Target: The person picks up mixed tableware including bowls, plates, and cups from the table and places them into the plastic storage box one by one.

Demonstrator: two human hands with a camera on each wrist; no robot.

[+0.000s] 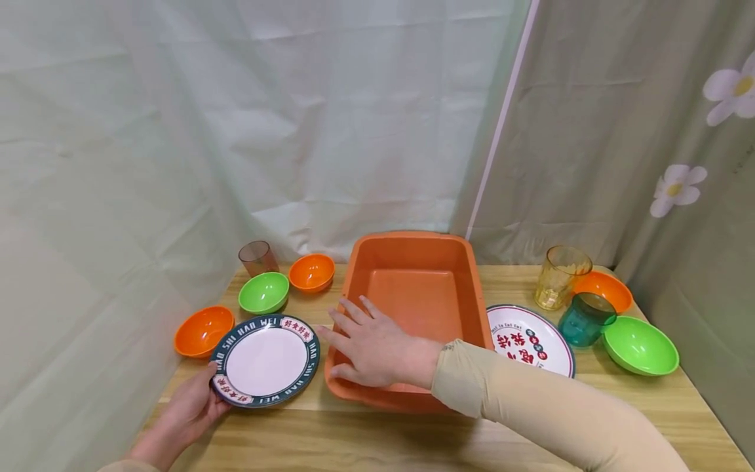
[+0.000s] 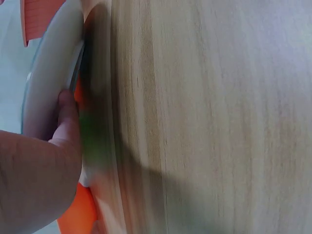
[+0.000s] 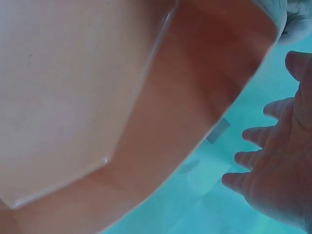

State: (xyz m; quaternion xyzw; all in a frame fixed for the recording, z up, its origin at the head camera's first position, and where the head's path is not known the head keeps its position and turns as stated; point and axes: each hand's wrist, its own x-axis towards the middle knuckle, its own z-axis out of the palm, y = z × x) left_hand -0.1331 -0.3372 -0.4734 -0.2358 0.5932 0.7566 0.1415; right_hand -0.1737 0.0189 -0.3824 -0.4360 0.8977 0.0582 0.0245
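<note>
My left hand (image 1: pixel 194 403) grips a white plate with a dark green lettered rim (image 1: pixel 268 360) by its near left edge. In the left wrist view the plate (image 2: pixel 51 73) is seen from its pale underside, tilted above the table, with a digit against it. My right hand (image 1: pixel 374 344) is spread over the left side of an orange rectangular basin (image 1: pixel 413 295), fingers straight and apart, holding nothing. The basin's inside (image 3: pixel 161 112) fills much of the right wrist view, with the right hand (image 3: pixel 278 146) beside its rim.
Left of the basin stand orange bowls (image 1: pixel 203 331), a green bowl (image 1: pixel 263 293) and a brownish cup (image 1: pixel 257 258). To its right are a white plate with red characters (image 1: pixel 531 337), a yellow cup (image 1: pixel 560 278), a teal cup (image 1: pixel 586 321), an orange bowl (image 1: pixel 613 292) and a green bowl (image 1: pixel 641 347).
</note>
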